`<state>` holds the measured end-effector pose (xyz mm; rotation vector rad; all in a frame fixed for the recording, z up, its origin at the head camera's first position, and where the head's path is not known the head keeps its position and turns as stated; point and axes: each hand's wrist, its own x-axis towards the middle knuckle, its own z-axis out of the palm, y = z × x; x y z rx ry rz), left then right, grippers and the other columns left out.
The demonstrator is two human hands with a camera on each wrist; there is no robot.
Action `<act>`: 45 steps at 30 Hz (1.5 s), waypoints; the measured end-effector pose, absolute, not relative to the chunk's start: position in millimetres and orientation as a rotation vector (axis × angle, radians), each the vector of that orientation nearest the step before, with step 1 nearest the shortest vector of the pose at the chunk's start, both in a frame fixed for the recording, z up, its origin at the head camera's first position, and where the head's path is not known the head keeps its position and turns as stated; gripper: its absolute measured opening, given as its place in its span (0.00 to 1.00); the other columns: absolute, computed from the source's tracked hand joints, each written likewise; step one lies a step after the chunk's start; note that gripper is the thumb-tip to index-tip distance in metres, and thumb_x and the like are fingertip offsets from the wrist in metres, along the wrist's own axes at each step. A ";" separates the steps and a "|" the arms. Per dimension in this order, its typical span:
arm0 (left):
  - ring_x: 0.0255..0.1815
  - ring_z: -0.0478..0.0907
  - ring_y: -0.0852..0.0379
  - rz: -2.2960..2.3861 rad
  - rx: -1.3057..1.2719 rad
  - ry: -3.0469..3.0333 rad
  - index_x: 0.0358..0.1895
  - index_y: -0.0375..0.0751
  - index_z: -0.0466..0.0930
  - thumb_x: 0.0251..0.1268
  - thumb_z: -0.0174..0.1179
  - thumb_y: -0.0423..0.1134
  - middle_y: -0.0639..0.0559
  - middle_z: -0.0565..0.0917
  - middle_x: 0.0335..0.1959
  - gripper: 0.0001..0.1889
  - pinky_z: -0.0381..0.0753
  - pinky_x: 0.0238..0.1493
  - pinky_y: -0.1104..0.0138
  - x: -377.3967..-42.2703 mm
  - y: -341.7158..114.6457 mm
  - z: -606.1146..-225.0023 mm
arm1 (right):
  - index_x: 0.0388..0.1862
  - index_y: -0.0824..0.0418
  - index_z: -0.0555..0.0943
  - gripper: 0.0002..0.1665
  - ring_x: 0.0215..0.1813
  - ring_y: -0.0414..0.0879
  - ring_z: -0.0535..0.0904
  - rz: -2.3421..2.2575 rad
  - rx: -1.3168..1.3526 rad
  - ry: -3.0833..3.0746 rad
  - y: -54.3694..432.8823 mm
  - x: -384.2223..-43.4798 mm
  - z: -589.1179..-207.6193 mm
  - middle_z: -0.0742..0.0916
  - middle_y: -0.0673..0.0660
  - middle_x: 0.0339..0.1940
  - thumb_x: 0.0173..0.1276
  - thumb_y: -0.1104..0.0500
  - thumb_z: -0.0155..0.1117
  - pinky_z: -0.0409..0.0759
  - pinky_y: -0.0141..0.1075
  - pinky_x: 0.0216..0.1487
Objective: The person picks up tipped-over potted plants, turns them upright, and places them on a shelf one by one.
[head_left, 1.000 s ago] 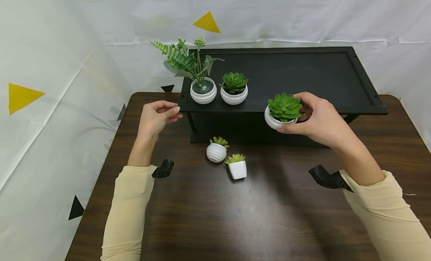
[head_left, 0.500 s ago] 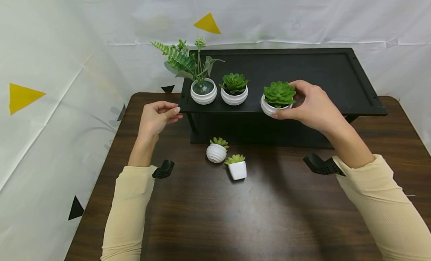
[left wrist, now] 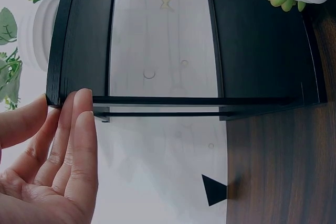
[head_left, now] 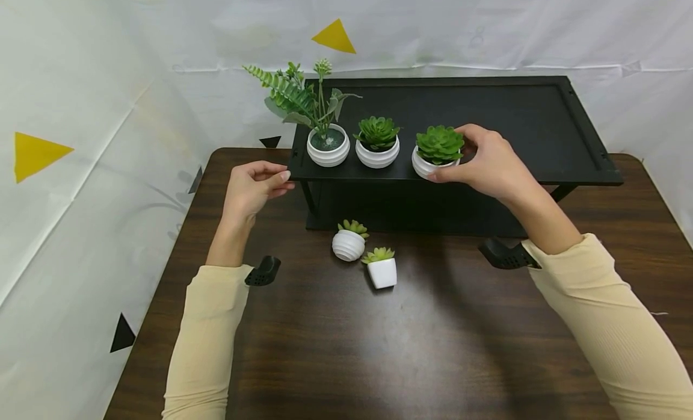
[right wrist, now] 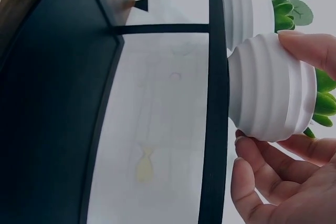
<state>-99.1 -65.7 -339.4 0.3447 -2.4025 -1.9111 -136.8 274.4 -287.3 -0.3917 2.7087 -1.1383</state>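
My right hand (head_left: pixel 489 164) grips a succulent in a ribbed white pot (head_left: pixel 425 165) at the front edge of the black shelf's top (head_left: pixel 487 119). In the right wrist view the pot (right wrist: pixel 270 87) sits against the shelf top, thumb on one side and fingers on the other. My left hand (head_left: pixel 251 188) pinches the shelf's front left corner, thumb above and fingers beneath, as the left wrist view also shows. To the left of the held pot stand another potted succulent (head_left: pixel 377 144) and a potted fern arrangement (head_left: pixel 327 146).
On the brown table (head_left: pixel 346 348) before the shelf, a small succulent in a round white pot (head_left: pixel 348 245) lies tipped. Beside it is one in a square white pot (head_left: pixel 382 272). The shelf's lower board (head_left: pixel 400 209) lies under the top. White sheeting (head_left: pixel 460 29) hangs behind.
My right hand has carried the potted succulent left and back, from in front of the shelf onto its front edge, nearer the other succulent. The left hand has stayed at the corner.
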 end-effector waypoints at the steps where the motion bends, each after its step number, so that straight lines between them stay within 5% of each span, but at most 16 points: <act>1: 0.31 0.83 0.55 -1.912 0.342 -2.402 0.44 0.25 0.77 0.59 0.60 0.30 0.47 0.80 0.31 0.13 0.81 0.41 0.65 -99.2 -65.7 -339.3 | 0.57 0.65 0.69 0.38 0.39 0.50 0.69 -1.135 -0.389 2.712 274.0 -137.8 -287.7 0.76 0.61 0.39 0.50 0.52 0.73 0.68 0.39 0.33; 15: 0.26 0.82 0.62 -1.914 0.335 -2.398 0.44 0.24 0.77 0.60 0.60 0.30 0.48 0.81 0.29 0.12 0.82 0.37 0.68 -99.9 -65.3 -339.1 | 0.58 0.66 0.68 0.39 0.38 0.50 0.68 -1.158 -0.387 2.679 265.7 -149.2 -287.7 0.76 0.60 0.38 0.51 0.52 0.73 0.67 0.38 0.32; 25: 0.29 0.83 0.57 -1.921 0.338 -2.398 0.44 0.25 0.77 0.60 0.60 0.30 0.50 0.81 0.28 0.12 0.82 0.40 0.65 -99.7 -65.9 -338.3 | 0.56 0.67 0.68 0.37 0.34 0.50 0.66 -1.143 -0.408 2.683 262.4 -155.6 -286.8 0.73 0.59 0.33 0.52 0.51 0.72 0.65 0.38 0.29; 45: 0.29 0.83 0.57 -1.915 0.332 -2.403 0.44 0.25 0.77 0.59 0.60 0.31 0.49 0.81 0.28 0.12 0.82 0.40 0.65 -100.2 -66.2 -340.0 | 0.60 0.68 0.65 0.40 0.40 0.51 0.71 -1.171 -0.439 2.656 262.7 -158.1 -289.3 0.76 0.63 0.44 0.52 0.54 0.72 0.70 0.37 0.33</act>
